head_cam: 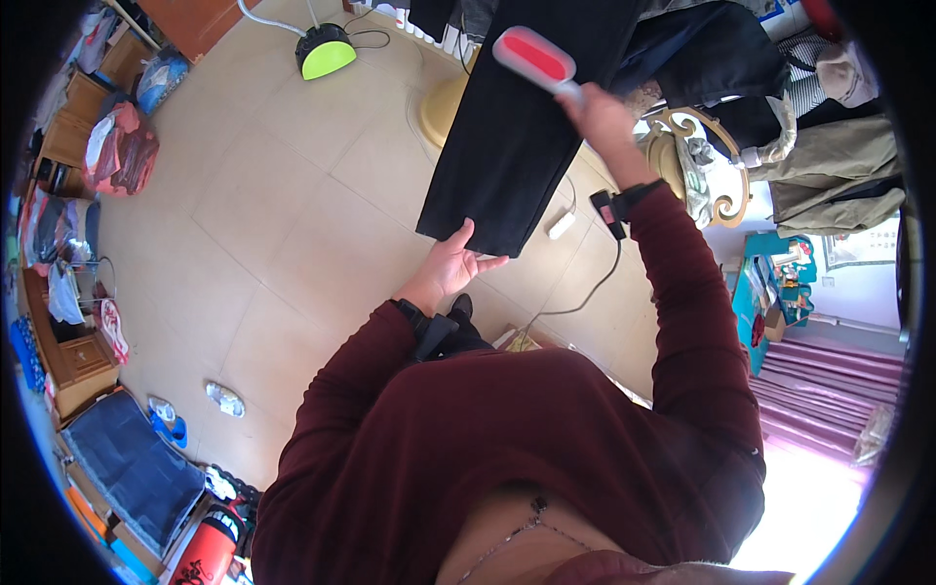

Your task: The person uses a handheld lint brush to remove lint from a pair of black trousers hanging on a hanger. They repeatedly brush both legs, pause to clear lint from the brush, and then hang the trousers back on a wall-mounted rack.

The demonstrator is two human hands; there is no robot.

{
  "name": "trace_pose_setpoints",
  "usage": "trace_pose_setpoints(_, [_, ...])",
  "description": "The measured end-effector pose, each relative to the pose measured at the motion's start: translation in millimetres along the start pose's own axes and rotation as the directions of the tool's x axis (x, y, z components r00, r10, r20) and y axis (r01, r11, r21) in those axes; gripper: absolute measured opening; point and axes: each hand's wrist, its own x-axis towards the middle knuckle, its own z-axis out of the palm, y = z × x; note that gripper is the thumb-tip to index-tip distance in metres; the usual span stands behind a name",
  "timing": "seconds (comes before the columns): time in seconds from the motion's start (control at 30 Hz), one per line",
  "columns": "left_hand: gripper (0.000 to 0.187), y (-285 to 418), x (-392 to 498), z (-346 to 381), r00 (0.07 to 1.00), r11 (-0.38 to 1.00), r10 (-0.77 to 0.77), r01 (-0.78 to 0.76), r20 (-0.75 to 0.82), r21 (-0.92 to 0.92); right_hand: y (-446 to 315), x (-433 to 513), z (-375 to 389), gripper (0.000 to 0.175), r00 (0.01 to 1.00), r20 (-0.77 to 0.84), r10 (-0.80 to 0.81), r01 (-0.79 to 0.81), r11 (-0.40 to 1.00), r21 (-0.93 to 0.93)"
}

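A pair of black trousers [512, 153], or one leg of it, hangs before me, its upper part running out of the top of the view. My left hand [452, 265] grips the hem at the lower end, thumb on top and fingers beneath the cloth. In my right hand [601, 123] is the handle of a lint brush [539, 58] with a red pad and a whitish frame. The brush is slightly blurred and lies over the upper part of the cloth; whether its pad touches the fabric I cannot tell.
Dark garments [720, 55] and olive trousers [833, 172] hang at the right, near a gold scroll-shaped frame [724, 212]. A black cable [585, 296] runs below my right wrist. A white power strip [561, 225] and a green-and-black stand base [327, 57] are on the tiled floor.
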Motion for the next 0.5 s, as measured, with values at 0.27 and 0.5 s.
trace_pose_setpoints(0.27, [0.037,7,-6,19,0.909,0.996,0.009,0.031,-0.417,0.088,44,-46,45,0.046,0.778,0.468,-0.418,0.377,0.908,0.183])
trace_pose_setpoints(0.5, [0.036,7,-4,15,0.912,0.999,0.030,-0.016,-0.408,0.037,44,-37,39,0.038,0.998,-0.047,0.035,-0.023,0.973,0.232])
